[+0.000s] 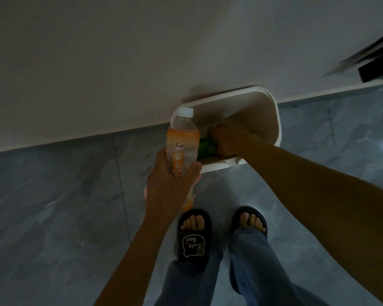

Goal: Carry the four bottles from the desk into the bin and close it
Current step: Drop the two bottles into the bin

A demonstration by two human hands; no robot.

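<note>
Orange-label bottle (181,142) upright in your left hand (170,184), fingers wrapped round it, just beside bin rim. Your right hand (227,140) inside open white bin (272,111), gripping green bottle (206,146). Grey tiled floor (53,195) below.

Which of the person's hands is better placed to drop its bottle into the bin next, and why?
The right hand. It is already down inside the white bin with the green bottle, so it only has to let go. The left hand holds the orange bottle outside the rim.
</note>
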